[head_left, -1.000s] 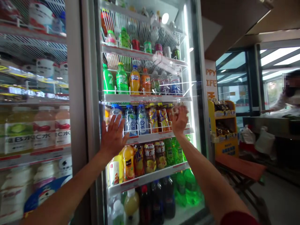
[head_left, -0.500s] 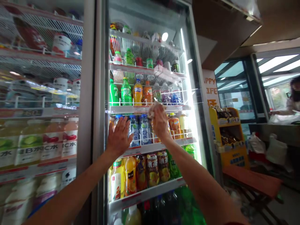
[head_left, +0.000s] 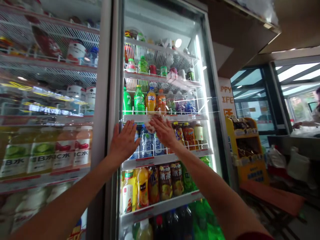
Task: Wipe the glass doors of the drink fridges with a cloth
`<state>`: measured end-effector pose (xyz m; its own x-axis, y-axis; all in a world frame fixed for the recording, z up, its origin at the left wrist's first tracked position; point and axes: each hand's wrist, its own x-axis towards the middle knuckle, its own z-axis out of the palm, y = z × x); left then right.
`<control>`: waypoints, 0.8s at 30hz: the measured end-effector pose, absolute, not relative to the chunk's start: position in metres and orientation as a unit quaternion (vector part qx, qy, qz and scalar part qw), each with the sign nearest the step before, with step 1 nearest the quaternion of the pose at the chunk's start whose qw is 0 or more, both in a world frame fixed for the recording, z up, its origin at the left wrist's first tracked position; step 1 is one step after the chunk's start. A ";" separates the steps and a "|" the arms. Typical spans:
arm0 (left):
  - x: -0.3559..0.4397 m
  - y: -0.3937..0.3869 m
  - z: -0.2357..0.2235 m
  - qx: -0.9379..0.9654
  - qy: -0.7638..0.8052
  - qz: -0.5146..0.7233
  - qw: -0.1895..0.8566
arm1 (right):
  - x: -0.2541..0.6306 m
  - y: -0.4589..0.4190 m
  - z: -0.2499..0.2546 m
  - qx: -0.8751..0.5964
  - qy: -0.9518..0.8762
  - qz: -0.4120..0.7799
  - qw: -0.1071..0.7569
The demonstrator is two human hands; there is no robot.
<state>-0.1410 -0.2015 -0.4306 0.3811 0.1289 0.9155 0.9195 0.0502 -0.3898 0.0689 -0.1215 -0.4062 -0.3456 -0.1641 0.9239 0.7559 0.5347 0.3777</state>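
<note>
My left hand (head_left: 124, 140) lies flat and open against the glass door (head_left: 200, 100) of a lit drinks fridge, near its left frame. My right hand (head_left: 163, 131) presses a crumpled pale cloth (head_left: 150, 125) onto the same glass at the level of the third shelf, just right of my left hand. Behind the glass stand rows of bottles (head_left: 155, 100) in green, orange and blue.
A second fridge (head_left: 45, 140) with bottles stands at the left. To the right are a yellow snack rack (head_left: 246, 146), an orange bench (head_left: 272, 196) and white bags on the floor. Another person's arm (head_left: 306, 123) reaches over a counter at the far right.
My right hand with the cloth has slid left across the glass, from the door's right side to beside my left hand. My left hand has stayed flat on the glass.
</note>
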 end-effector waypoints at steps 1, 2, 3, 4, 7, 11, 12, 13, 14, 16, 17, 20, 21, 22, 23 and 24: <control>-0.141 -0.202 -0.431 -0.600 -0.442 -0.341 0.573 | 0.078 -0.119 -0.406 -0.243 -0.668 -0.415 0.568; -0.141 -0.203 -0.433 -0.601 -0.447 -0.341 0.568 | 0.089 -0.115 -0.405 -0.286 -0.617 -0.383 0.626; -0.140 -0.203 -0.434 -0.602 -0.451 -0.342 0.563 | 0.098 -0.111 -0.404 -0.324 -0.556 -0.347 0.682; -0.139 -0.202 -0.436 -0.603 -0.454 -0.345 0.558 | 0.105 -0.109 -0.404 -0.348 -0.505 -0.318 0.723; -0.134 -0.200 -0.444 -0.611 -0.453 -0.350 0.547 | 0.106 -0.109 -0.418 -0.308 -0.539 -0.347 0.703; -0.128 -0.198 -0.456 -0.624 -0.452 -0.352 0.532 | 0.113 -0.112 -0.447 -0.210 -0.707 -0.448 0.505; -0.127 -0.198 -0.459 -0.627 -0.454 -0.353 0.525 | 0.122 -0.110 -0.450 -0.234 -0.681 -0.443 0.534; -0.127 -0.198 -0.461 -0.631 -0.456 -0.354 0.519 | 0.131 -0.107 -0.451 -0.272 -0.630 -0.426 0.589; -0.126 -0.197 -0.464 -0.635 -0.457 -0.355 0.512 | 0.139 -0.104 -0.452 -0.312 -0.568 -0.401 0.648; -0.123 -0.195 -0.470 -0.641 -0.457 -0.358 0.502 | 0.145 -0.099 -0.456 -0.362 -0.481 -0.359 0.713; -0.121 -0.194 -0.474 -0.645 -0.455 -0.359 0.499 | 0.142 -0.099 -0.461 -0.367 -0.479 -0.357 0.714; -0.115 -0.191 -0.486 -0.665 -0.442 -0.353 0.487 | 0.127 -0.105 -0.481 -0.302 -0.617 -0.414 0.598; -0.113 -0.191 -0.490 -0.672 -0.438 -0.351 0.483 | 0.126 -0.107 -0.487 -0.270 -0.668 -0.434 0.541; -0.113 -0.191 -0.493 -0.678 -0.433 -0.349 0.481 | 0.129 -0.108 -0.491 -0.254 -0.694 -0.444 0.507; -0.113 -0.191 -0.497 -0.681 -0.431 -0.347 0.480 | 0.135 -0.107 -0.493 -0.264 -0.686 -0.441 0.515; -0.113 -0.192 -0.500 -0.682 -0.429 -0.346 0.481 | 0.144 -0.105 -0.494 -0.298 -0.645 -0.426 0.561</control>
<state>-0.1126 -0.1915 -0.5000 0.3925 0.2525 0.8844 0.9179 -0.1693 -0.3590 0.1438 -0.1055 -0.4941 -0.1936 -0.0938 0.9766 0.8612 0.4605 0.2150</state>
